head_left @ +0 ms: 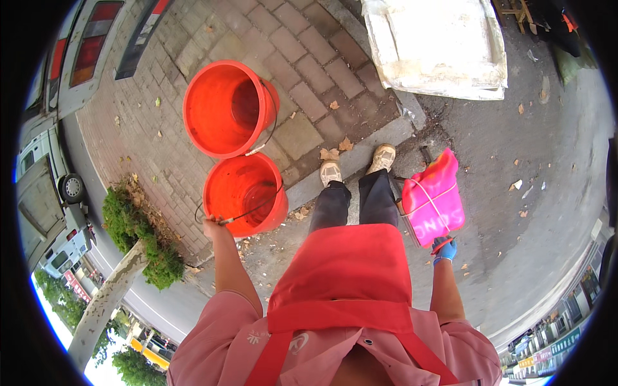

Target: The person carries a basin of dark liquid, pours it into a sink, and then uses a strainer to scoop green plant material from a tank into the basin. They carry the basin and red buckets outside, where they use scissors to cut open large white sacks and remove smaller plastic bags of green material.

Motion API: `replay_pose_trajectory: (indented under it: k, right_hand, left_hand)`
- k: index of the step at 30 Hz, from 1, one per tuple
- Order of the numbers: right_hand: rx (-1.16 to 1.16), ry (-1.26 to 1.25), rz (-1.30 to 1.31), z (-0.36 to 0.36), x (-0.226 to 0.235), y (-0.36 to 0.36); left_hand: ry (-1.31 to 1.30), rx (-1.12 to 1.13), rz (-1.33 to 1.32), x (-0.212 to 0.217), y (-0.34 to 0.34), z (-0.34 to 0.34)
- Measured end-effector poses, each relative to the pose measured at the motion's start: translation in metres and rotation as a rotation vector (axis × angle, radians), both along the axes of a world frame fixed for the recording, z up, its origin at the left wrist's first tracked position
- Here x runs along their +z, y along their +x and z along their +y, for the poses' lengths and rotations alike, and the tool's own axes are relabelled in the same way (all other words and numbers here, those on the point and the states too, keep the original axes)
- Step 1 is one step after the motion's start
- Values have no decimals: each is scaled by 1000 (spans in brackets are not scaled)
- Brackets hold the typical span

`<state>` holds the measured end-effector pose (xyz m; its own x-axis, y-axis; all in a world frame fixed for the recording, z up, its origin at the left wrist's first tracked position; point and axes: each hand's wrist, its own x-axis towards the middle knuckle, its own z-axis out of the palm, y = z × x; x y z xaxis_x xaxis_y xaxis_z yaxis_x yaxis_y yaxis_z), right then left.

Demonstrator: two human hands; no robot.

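For a steady hold on the lower red plastic bucket [244,193], left of centre, grip the wire handle [226,221] at its middle, so the rim hangs level, clear of the upper bucket [222,109]. The left hand [213,227] is curled round that handle; the blue-gloved right hand [445,250] meets the cord-tied pink bundle's [438,199] lower edge, right of centre, its grasp unclear

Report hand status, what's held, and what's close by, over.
Left hand: closed on handle of nearer red bucket. Blue-gloved right hand: at near edge of pink bundle, grip unclear. Second red bucket just beyond the first.
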<state>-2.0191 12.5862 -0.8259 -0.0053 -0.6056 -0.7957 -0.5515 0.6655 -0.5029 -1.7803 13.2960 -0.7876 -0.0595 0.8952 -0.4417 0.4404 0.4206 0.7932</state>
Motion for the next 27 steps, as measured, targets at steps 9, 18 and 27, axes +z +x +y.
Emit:
replay_pose_trajectory:
  k: [9,18,27]
  right_hand:
    - [200,89,-345,2,-22,255]
    - [-92,-34,-309,-58,-165,430]
    - [-359,55,-518,-64,-208,470]
  left_hand:
    - [-191,46,-330,67,-47,-49]
    - [0,-95,97,20,-44,-17]
    - [77,-634,497,17,-45,29]
